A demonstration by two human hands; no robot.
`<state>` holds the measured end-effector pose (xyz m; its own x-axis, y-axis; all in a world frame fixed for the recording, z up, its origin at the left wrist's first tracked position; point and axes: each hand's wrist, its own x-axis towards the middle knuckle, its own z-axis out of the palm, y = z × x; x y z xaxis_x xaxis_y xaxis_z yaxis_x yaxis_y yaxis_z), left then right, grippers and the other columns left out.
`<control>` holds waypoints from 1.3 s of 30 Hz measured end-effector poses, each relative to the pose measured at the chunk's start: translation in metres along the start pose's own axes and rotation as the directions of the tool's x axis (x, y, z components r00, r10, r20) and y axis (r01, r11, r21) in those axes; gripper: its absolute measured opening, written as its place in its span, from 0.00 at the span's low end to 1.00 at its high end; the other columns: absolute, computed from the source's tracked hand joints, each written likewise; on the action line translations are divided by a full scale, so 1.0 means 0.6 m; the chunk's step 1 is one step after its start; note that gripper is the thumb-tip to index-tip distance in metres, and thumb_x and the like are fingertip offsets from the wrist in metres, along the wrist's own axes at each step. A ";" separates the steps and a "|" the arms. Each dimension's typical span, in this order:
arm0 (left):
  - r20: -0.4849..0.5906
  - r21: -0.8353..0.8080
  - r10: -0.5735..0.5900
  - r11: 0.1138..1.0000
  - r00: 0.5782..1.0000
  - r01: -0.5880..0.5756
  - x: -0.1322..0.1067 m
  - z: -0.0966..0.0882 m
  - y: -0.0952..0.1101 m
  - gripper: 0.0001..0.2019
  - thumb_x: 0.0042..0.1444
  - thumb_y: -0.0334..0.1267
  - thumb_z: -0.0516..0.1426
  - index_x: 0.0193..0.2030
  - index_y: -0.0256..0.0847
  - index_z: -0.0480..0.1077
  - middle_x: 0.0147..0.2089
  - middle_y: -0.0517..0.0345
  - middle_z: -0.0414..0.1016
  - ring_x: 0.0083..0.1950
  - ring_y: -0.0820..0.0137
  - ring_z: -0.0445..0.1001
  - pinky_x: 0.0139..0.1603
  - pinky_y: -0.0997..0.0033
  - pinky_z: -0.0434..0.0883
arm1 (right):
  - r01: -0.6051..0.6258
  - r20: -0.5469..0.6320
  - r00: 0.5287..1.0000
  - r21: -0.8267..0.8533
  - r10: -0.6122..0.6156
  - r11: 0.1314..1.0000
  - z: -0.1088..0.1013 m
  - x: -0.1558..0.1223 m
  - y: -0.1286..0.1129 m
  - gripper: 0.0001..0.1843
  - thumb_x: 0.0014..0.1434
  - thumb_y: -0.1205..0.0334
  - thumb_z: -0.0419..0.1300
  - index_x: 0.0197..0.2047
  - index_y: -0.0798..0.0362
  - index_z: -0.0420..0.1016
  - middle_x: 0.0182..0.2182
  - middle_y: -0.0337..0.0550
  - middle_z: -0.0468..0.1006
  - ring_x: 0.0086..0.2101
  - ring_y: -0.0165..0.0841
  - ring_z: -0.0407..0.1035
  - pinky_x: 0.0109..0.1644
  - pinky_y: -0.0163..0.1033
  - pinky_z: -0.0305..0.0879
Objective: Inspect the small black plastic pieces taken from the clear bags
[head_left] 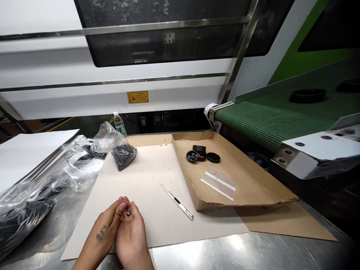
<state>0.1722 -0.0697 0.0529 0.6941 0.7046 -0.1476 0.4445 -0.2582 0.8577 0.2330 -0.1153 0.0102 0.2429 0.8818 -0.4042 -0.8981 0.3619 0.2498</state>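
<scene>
My left hand (108, 227) and my right hand (131, 234) are pressed together over a pale cardboard sheet (157, 187) at the near edge of the bench. Their fingertips pinch a tiny dark part (128, 212) between them. A slim utility knife (177, 201) lies on the sheet to the right of my hands. Beyond it a shallow cardboard tray (253, 183) holds three round black caps (202, 154) and a clear plastic strip piece (218, 182).
Clear plastic bags with small black parts (122, 153) and a water bottle (119, 124) sit at the back left. A stack of white boards (30, 153) lies at the left. A green conveyor belt (270, 120) carrying black rings (308, 95) runs along the right.
</scene>
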 end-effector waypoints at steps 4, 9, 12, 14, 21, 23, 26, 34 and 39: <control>0.018 0.014 0.016 1.000 1.000 -0.016 -0.008 -0.008 0.003 0.20 0.62 0.54 0.45 0.50 0.45 0.66 0.52 0.53 0.73 0.51 0.61 0.70 0.54 0.64 0.62 | -0.009 0.020 1.000 -0.008 0.009 1.000 -0.008 0.000 0.010 0.17 0.66 0.60 0.49 0.38 0.62 0.75 0.37 0.51 0.79 0.41 0.35 0.73 0.51 0.37 0.66; 0.057 0.089 0.022 0.996 0.998 -0.027 -0.021 -0.017 -0.001 0.17 0.63 0.52 0.45 0.50 0.49 0.64 0.50 0.58 0.75 0.40 0.67 0.73 0.51 0.66 0.63 | -0.052 0.051 0.997 -0.026 0.053 0.998 -0.017 0.001 0.022 0.15 0.65 0.61 0.51 0.38 0.61 0.75 0.36 0.50 0.79 0.39 0.35 0.73 0.47 0.37 0.67; 0.056 0.058 0.046 0.997 0.997 -0.049 -0.024 -0.018 -0.009 0.17 0.63 0.52 0.43 0.50 0.47 0.63 0.52 0.55 0.74 0.40 0.67 0.73 0.51 0.66 0.64 | -0.066 0.054 0.996 -0.004 0.066 0.998 -0.019 0.001 0.027 0.15 0.65 0.61 0.51 0.36 0.61 0.75 0.34 0.48 0.79 0.37 0.34 0.73 0.46 0.35 0.68; 0.047 0.056 0.042 0.997 0.998 -0.044 -0.024 -0.018 -0.012 0.16 0.63 0.52 0.45 0.49 0.46 0.63 0.52 0.54 0.74 0.44 0.66 0.73 0.53 0.67 0.63 | -0.058 0.045 0.997 -0.008 0.059 0.998 -0.018 0.000 0.029 0.15 0.65 0.61 0.51 0.37 0.61 0.75 0.35 0.49 0.79 0.38 0.34 0.73 0.46 0.35 0.68; 0.085 0.109 0.036 0.993 0.996 -0.045 -0.029 -0.012 -0.010 0.18 0.63 0.52 0.44 0.52 0.46 0.64 0.51 0.53 0.75 0.41 0.65 0.74 0.53 0.65 0.63 | -0.028 -0.052 0.998 -0.008 0.027 1.000 -0.017 -0.001 0.022 0.13 0.64 0.62 0.52 0.38 0.62 0.75 0.36 0.50 0.79 0.38 0.35 0.74 0.44 0.37 0.69; 0.092 0.110 0.050 0.992 0.995 -0.060 -0.027 -0.010 -0.008 0.19 0.63 0.52 0.43 0.52 0.46 0.65 0.50 0.53 0.75 0.38 0.66 0.74 0.53 0.65 0.63 | -0.028 -0.056 0.998 0.020 0.029 0.999 -0.018 0.000 0.020 0.12 0.64 0.62 0.53 0.38 0.61 0.75 0.36 0.51 0.79 0.38 0.36 0.74 0.46 0.38 0.69; 0.038 -0.071 0.017 0.997 0.999 -0.014 -0.020 -0.005 -0.010 0.17 0.60 0.51 0.50 0.48 0.46 0.70 0.46 0.56 0.76 0.40 0.66 0.72 0.54 0.67 0.62 | -0.018 -0.016 1.000 0.050 0.019 0.999 -0.019 0.000 0.018 0.13 0.64 0.63 0.52 0.39 0.63 0.74 0.36 0.52 0.79 0.39 0.36 0.74 0.47 0.38 0.68; -0.095 -0.780 -0.315 0.614 0.944 0.126 -0.045 -0.007 -0.066 0.18 0.54 0.55 0.55 0.28 0.40 0.66 0.18 0.69 0.52 0.16 0.78 0.50 0.15 0.78 0.50 | 0.067 -0.111 0.990 -0.128 -0.082 0.989 -0.014 -0.011 -0.007 0.09 0.62 0.66 0.55 0.35 0.61 0.74 0.31 0.49 0.77 0.32 0.33 0.72 0.40 0.37 0.69; 0.166 -0.929 -0.408 0.241 0.898 0.281 -0.086 -0.030 -0.056 0.08 0.50 0.31 0.62 0.38 0.33 0.72 0.24 0.64 0.61 0.20 0.80 0.54 0.17 0.78 0.53 | 0.100 -0.103 0.987 -0.194 -0.121 0.976 -0.010 -0.013 -0.019 0.08 0.60 0.66 0.58 0.38 0.63 0.74 0.31 0.48 0.76 0.32 0.31 0.72 0.39 0.35 0.69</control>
<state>0.1114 -0.0852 0.0406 0.5359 0.6283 -0.5640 -0.2236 0.7497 0.6228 0.2392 -0.1282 0.0050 0.3109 0.7954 -0.5203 -0.9233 0.3826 0.0331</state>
